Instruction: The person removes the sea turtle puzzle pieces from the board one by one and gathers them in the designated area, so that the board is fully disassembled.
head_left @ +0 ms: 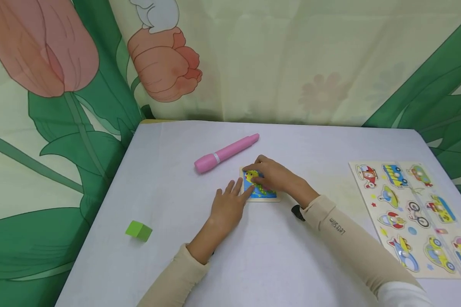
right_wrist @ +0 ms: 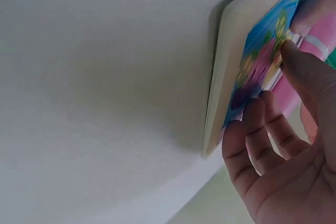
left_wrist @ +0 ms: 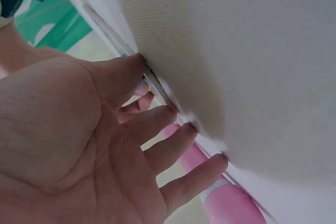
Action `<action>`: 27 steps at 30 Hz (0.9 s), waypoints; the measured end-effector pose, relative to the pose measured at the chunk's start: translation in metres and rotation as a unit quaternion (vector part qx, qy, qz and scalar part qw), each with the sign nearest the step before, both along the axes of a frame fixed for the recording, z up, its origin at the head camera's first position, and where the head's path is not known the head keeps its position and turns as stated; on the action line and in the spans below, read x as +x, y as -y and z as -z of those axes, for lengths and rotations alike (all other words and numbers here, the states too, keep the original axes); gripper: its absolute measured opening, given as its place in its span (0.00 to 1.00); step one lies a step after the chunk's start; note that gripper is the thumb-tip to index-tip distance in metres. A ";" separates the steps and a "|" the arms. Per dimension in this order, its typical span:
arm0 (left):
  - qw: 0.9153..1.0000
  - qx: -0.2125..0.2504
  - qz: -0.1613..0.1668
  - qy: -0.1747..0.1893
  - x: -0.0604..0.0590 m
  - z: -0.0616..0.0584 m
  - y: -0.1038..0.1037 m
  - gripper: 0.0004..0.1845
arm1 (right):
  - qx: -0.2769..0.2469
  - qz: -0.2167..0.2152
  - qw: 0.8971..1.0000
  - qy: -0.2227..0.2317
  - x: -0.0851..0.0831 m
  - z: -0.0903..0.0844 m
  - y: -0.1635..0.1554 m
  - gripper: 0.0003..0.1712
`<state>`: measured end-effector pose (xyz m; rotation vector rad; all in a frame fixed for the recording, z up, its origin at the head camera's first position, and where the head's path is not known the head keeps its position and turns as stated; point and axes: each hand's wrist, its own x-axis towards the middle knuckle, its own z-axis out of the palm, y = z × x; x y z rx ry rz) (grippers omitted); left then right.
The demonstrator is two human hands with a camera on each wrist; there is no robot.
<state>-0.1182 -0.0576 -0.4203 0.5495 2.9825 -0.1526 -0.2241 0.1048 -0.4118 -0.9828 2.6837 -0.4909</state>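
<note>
A small square picture puzzle [head_left: 266, 195] with a blue ground and a yellow and purple animal lies in its pale wooden frame on the white table. My right hand [head_left: 275, 174] reaches over it from the right, fingertips and thumb resting on the picture. In the right wrist view the puzzle [right_wrist: 262, 61] shows its rounded frame edge, with that hand's fingers [right_wrist: 257, 124] loosely bent against the picture. My left hand [head_left: 227, 208] lies palm down at the lower left, fingers spread, its thumb over the near part of the puzzle. The hands cover part of the picture.
Behind the puzzle lies a pink rod [head_left: 232, 151] with a thicker end and a pale band. A green block [head_left: 139, 230] sits at the left. On the right is a large peg puzzle board [head_left: 373, 205] with vehicle pictures. Printed curtains [head_left: 261, 64] hang behind the table.
</note>
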 end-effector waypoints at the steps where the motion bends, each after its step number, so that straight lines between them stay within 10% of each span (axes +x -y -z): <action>1: 1.000 0.000 0.000 0.000 0.000 0.001 0.000 0.29 | -0.001 0.000 1.000 0.006 0.000 -0.001 0.000 0.25; 27: 1.000 -0.006 -0.013 0.008 -0.001 0.000 -0.004 0.29 | 0.129 -0.034 0.979 0.156 -0.030 -0.021 0.016 0.21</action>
